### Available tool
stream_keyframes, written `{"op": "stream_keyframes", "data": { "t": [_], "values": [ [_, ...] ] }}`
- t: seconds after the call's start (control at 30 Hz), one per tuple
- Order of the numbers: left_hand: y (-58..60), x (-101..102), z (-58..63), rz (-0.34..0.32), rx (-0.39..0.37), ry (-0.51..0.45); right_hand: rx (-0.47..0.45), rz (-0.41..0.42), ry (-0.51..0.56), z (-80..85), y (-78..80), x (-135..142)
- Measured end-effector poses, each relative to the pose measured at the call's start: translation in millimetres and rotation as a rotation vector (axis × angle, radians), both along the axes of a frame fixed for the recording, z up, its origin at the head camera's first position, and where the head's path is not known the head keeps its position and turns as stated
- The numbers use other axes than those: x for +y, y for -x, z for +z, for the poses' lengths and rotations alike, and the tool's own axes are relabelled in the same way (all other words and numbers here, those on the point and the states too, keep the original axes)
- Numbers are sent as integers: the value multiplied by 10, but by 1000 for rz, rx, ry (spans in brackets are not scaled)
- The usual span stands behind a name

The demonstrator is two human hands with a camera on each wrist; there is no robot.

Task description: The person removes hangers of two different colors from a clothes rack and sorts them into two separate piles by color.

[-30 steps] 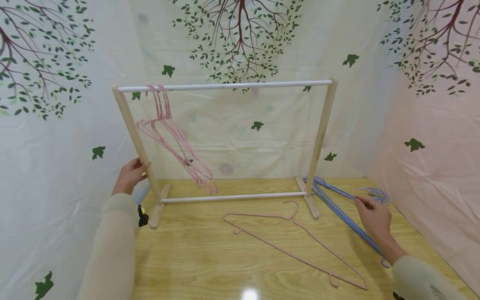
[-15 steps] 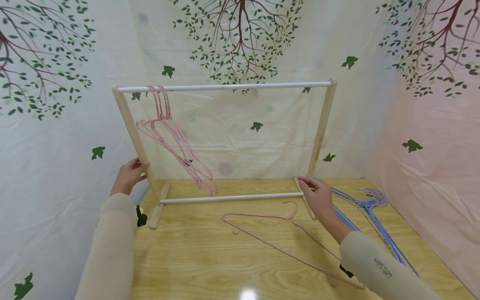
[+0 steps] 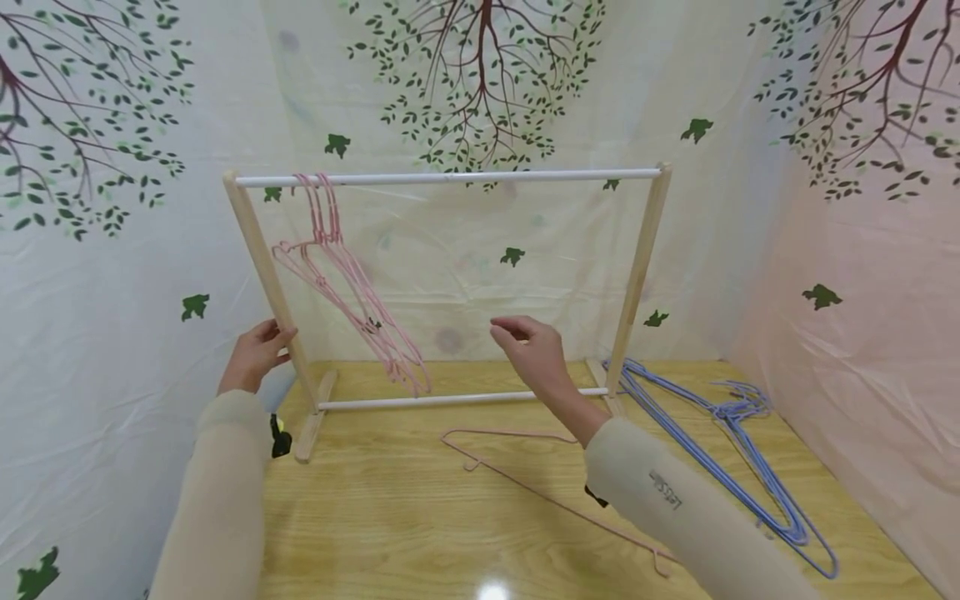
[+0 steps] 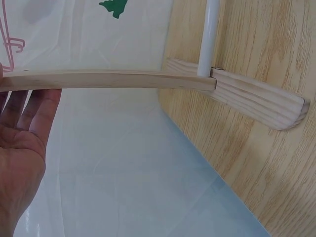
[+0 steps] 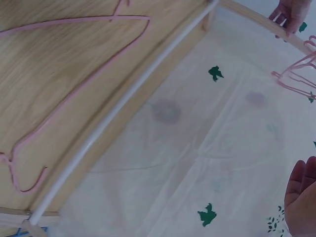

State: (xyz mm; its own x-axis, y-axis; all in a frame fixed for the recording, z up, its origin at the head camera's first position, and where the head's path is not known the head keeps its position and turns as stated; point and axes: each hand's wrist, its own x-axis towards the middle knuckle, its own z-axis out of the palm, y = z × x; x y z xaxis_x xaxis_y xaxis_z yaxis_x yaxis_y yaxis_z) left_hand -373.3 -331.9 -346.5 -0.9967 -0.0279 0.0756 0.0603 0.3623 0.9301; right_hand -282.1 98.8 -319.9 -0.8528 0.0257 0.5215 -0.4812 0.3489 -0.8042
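Note:
My left hand (image 3: 253, 354) grips the left wooden post (image 3: 260, 250) of a garment rack, fingers passing behind it. In the left wrist view, the fingers (image 4: 45, 111) reach under the post (image 4: 108, 80). My right hand (image 3: 536, 354) is in the air before the rack's middle, fingers loosely bent, holding nothing. Several pink clothes hangers (image 3: 322, 237) hang from the upper white bar (image 3: 480, 177), near its left end. Another pink hanger (image 3: 562, 504) lies flat on the table, its hook hidden by my right arm in the head view.
Several blue clothes hangers (image 3: 731, 411) lie in an overlapping pile on the table (image 3: 375, 500), right of the rack. A lower white bar (image 3: 450, 401) joins the rack's feet. Printed cloth (image 3: 465, 275) closes off the back and sides.
My right hand has moved left, from over the blue hangers, past the right post, to the rack's middle. The left hand keeps its grip on the left post.

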Motion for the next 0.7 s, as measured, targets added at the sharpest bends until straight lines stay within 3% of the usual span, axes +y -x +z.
{"op": "stream_keyframes", "data": {
  "t": [0.2,0.33,0.7],
  "values": [
    [17,-14,-15,-1,-2,-1,1,32,-30,213,114,-311],
    [27,-9,-19,13,-2,-9,-49,44,-26,291,174,-480],
    [30,-22,-21,14,-2,-10,-101,68,-90,478,192,-897]
  ]
}}
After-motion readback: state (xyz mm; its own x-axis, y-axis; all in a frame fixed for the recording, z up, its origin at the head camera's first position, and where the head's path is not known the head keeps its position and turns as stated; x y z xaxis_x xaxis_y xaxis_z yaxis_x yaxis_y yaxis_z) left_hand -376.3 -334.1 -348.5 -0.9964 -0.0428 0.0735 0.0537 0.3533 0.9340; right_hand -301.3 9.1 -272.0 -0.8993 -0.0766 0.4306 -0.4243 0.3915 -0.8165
